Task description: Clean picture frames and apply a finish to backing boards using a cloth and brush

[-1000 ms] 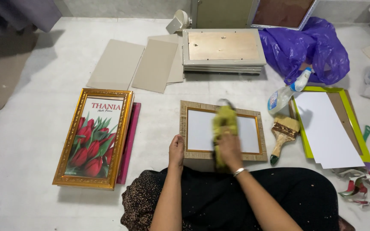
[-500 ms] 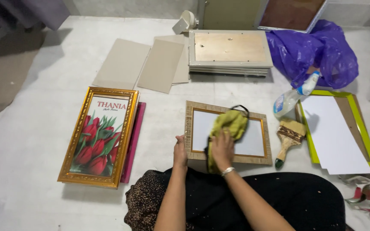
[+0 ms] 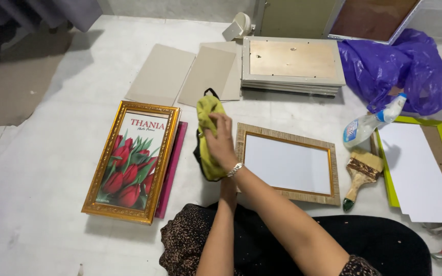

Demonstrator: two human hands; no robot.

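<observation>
Bare floor (image 3: pixel 52 168) left; spray bottle (image 3: pixel 369 124), brush (image 3: pixel 360 175) crowd right

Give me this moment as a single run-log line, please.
right hand: holds yellow-green cloth left of woven frame | left hand: hidden behind right arm | gold tulip frame: flat on floor | brush: beside woven frame

floor (image 3: pixel 52 153) – pale grey, smooth | wall (image 3: pixel 180 7) – grey, far edge | light – soft, even

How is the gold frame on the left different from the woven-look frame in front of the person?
The gold frame lies lengthwise away from the person; the woven-look frame lies crosswise. The gold frame holds a picture of red tulips; the woven-look frame shows only plain white. The gold frame is shiny and ornate; the woven-look frame is matt tan. Both are rectangular and lie flat.
</observation>
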